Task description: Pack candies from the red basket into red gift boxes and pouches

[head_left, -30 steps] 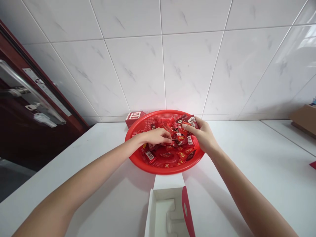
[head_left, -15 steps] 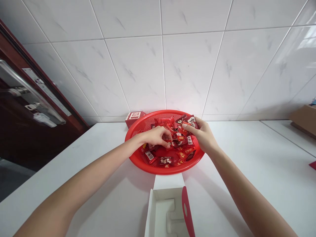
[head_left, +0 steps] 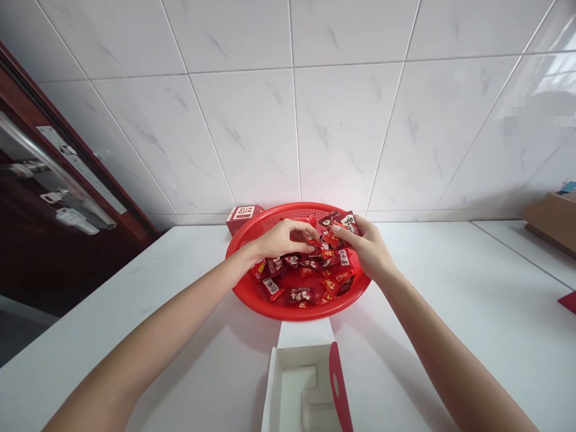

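A red oval basket (head_left: 261,305) with a perforated wall holds several small red and dark red packets (head_left: 300,295). Over its middle, my left hand (head_left: 288,239) pinches a small red packet (head_left: 312,240) between thumb and fingers. My right hand (head_left: 369,243) is at the basket's right side, its thumb pressed on a few packets (head_left: 344,225), dark red and orange-red. Both hands are close together, with a small gap between them.
An open white box (head_left: 299,384) with a red side flap stands in front of the basket. Behind the basket at left is a small red box (head_left: 243,217). A cardboard box (head_left: 551,219) sits at the far right, and a dark red door (head_left: 67,240) is at left.
My left hand has risen a little from the packets, away from me, with a small red packet between its fingers. My right hand still grips its packets in nearly the same place.
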{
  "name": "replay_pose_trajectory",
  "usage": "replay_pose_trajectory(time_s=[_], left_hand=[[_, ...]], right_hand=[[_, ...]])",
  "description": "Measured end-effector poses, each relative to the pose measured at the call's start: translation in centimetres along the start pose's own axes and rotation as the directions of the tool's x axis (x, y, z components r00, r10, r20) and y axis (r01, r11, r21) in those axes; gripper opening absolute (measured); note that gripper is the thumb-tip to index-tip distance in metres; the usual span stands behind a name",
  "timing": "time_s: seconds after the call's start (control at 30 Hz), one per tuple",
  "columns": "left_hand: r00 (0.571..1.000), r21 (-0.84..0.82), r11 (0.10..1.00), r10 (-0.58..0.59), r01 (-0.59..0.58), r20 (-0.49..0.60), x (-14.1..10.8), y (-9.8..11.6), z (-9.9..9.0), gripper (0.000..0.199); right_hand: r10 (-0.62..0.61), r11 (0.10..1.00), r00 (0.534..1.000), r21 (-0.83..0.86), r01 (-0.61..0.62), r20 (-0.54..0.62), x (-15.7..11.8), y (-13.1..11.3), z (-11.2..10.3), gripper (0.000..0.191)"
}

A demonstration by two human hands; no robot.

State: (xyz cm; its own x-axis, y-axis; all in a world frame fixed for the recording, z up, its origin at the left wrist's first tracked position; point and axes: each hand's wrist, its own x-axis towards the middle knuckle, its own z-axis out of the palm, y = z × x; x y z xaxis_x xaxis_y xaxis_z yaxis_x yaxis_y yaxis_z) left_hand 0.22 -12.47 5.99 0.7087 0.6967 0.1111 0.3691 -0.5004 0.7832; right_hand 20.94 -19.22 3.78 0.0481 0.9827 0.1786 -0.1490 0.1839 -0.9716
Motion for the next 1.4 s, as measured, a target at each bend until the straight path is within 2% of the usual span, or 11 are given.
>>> replay_pose_trajectory(time_s=[0.23,0.4,0.5,0.63,0.83,0.97,1.03,1.13,1.27,1.33,1.4], left_hand=[[0.976,-0.153,0.981,0.083,-0.115,-0.202,-1.8,2.2,0.5,0.029],[0.933,-0.164,0.977,0.073,-0.138,-0.351,-4.2,3.5,2.3,0.032],[0.919,-0.159,0.983,0.02,-0.09,-0.395,-5.7,4.2,3.2,0.041],[0.895,-0.212,0.975,-0.04,-0.061,-0.443,-7.2,5.1,4.1,0.039],[0.864,-0.19,0.977,-0.011,-0.098,-0.503,-8.8,6.7,4.9,0.029],[0.891,-0.221,0.966,0.019,-0.134,-0.454,-9.7,7.5,4.9,0.027],[0.887,-0.217,0.966,0.023,-0.138,-0.462,-10.2,8.0,4.8,0.027],[0.897,-0.129,0.989,0.006,-0.07,-0.443,-11.6,9.0,4.2,0.031],[0.978,0.121,0.983,-0.112,0.135,-0.178,-13.9,10.7,2.9,0.033],[0.984,0.206,0.963,-0.169,0.175,-0.046,-14.9,11.3,2.2,0.033],[0.979,0.246,0.956,-0.184,0.158,0.085,-15.5,11.7,1.8,0.034]], right_hand=[[-0.018,0.999,1.0,-0.04,0.018,0.002,-0.1,-0.1,0.0,0.048],[-0.025,0.999,0.994,-0.023,0.028,0.106,-1.4,-1.0,1.2,0.046],[-0.034,0.999,0.989,-0.018,0.037,0.141,-2.6,-1.9,2.2,0.042],[-0.039,0.999,0.989,-0.016,0.042,0.141,-4.2,-3.3,3.1,0.039],[-0.09,0.994,0.975,-0.041,0.1,0.201,-6.0,-4.9,3.8,0.033],[-0.192,0.967,0.964,-0.134,0.218,0.183,-7.0,-5.3,4.3,0.027],[-0.213,0.954,0.956,-0.167,0.247,0.201,-7.5,-5.7,4.3,0.026],[-0.21,0.931,0.939,-0.237,0.277,0.272,-8.5,-6.6,3.5,0.027],[-0.114,0.924,0.892,-0.284,0.257,0.437,-9.3,-7.9,2.2,0.025],[-0.053,0.933,0.843,-0.275,0.234,0.536,-9.3,-8.1,2.0,0.021],[0.008,0.954,0.779,-0.238,0.183,0.627,-9.1,-8.0,2.2,0.015]])
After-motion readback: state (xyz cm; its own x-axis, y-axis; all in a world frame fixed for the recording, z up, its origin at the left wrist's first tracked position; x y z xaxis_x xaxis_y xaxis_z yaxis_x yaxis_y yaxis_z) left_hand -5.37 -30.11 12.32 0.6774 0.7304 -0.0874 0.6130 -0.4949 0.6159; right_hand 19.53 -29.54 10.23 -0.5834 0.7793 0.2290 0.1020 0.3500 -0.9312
